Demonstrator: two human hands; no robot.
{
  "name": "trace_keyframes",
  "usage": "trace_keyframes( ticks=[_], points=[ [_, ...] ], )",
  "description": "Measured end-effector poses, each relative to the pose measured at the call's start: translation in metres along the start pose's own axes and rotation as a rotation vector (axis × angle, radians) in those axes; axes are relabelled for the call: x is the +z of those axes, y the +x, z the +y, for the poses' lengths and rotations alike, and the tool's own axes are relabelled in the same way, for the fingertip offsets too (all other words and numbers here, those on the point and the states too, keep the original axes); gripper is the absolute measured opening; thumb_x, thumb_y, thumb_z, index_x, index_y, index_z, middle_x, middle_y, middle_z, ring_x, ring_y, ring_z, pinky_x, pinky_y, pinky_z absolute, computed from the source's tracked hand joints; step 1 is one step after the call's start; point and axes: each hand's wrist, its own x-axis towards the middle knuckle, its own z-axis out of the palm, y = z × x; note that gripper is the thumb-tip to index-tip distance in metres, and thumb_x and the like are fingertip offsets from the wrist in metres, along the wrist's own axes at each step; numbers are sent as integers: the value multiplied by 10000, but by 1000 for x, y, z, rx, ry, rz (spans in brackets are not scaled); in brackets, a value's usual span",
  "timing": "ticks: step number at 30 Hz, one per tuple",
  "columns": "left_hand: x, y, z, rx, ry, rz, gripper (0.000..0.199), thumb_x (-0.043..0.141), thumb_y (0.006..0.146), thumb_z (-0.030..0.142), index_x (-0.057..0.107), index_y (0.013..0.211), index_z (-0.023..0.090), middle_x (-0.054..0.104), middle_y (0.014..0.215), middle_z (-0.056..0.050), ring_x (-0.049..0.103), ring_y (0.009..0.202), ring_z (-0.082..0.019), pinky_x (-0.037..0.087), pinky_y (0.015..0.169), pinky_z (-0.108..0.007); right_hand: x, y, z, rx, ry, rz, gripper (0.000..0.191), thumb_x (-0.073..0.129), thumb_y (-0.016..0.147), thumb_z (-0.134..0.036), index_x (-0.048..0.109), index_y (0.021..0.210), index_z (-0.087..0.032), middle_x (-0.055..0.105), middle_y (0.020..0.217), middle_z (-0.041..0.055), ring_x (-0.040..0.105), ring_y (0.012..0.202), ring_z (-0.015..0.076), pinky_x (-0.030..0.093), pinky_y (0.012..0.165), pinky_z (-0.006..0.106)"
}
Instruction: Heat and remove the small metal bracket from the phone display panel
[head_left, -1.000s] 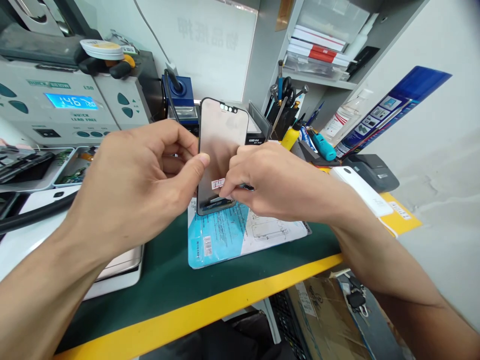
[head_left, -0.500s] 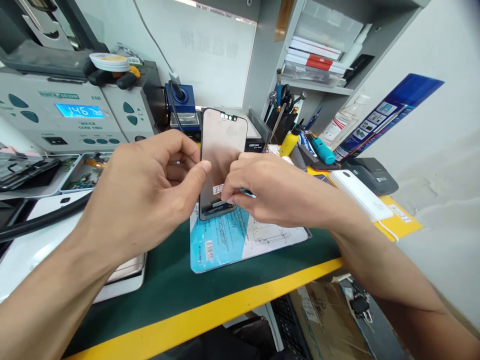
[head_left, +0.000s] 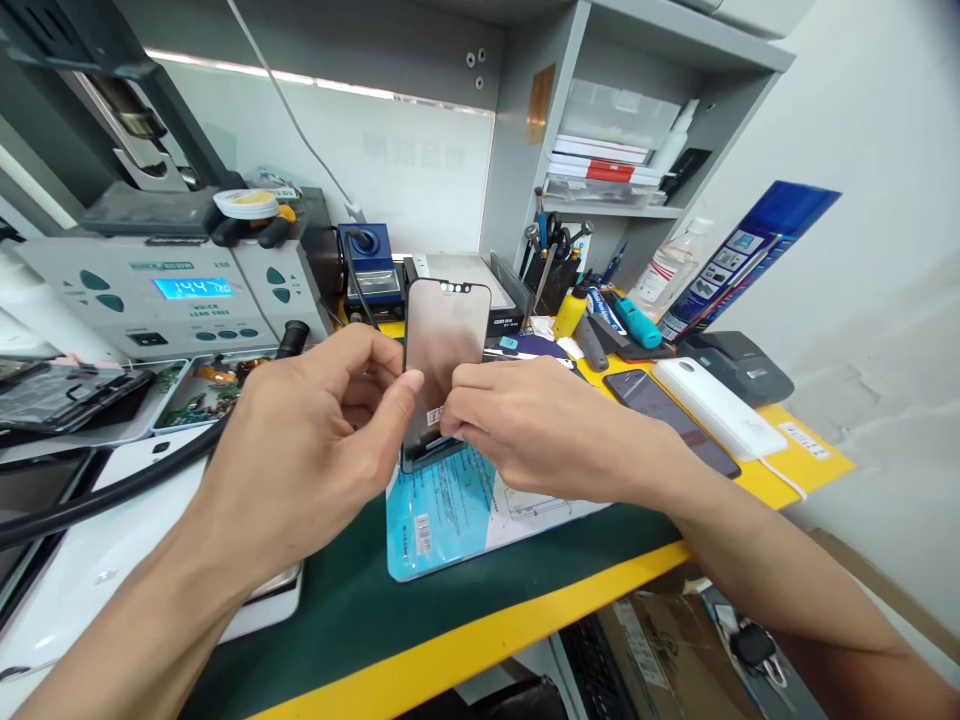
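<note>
A phone screen panel [head_left: 446, 330] with a notch at its top edge stands nearly upright in front of me, its lower end over a blue and white printed package [head_left: 442, 510]. My left hand [head_left: 337, 420] pinches the panel's left edge between thumb and fingers. At the lower right of the panel, my right hand [head_left: 517, 420] is closed, fingertips against a small white label [head_left: 434, 416] on its face. Whether those fingers grip the label or the panel's edge is hidden.
A hot-air station [head_left: 195, 290] with a lit display stands at the left, its black hose [head_left: 150, 475] running behind my left forearm. A dark phone [head_left: 667, 415] and a white power bank [head_left: 716, 405] lie at the right. Tools fill a black holder [head_left: 551, 275] behind.
The view has shifted, so the bench items appear lower and the dark phone at the right shows more fully. Both hands keep nearly the same hold at the panel.
</note>
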Motion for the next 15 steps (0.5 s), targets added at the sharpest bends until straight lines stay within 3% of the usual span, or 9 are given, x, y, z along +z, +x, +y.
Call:
trace_keyframes(
  ticks=[9, 13, 15],
  points=[
    [-3, -1, -1, 11, -8, -33, 108, 600, 945, 250, 553, 854, 215, 547, 588, 85, 454, 451, -72, 333, 395, -141, 2, -1, 0, 4, 100, 35, 159, 510, 900, -54, 643, 950, -128, 570, 896, 21, 512, 742, 134, 323, 623, 295],
    [-4, -2, -2, -14, -39, -73, 109, 582, 964, 285, 563, 878, 221, 570, 617, 72, 482, 474, -84, 339, 401, -158, -8, -6, 3, -6, 335, 204, 162, 539, 900, -55, 653, 989, -128, 612, 945, 14, 537, 802, 109, 392, 704, 258],
    [-5, -1, -3, -49, -81, -67, 128, 597, 960, 323, 572, 885, 222, 591, 638, 58, 528, 506, -98, 368, 413, -158, -16, -13, 7, 64, 496, 296, 91, 579, 908, -105, 653, 952, -134, 621, 913, 1, 515, 743, 87, 401, 671, 237]
  ],
)
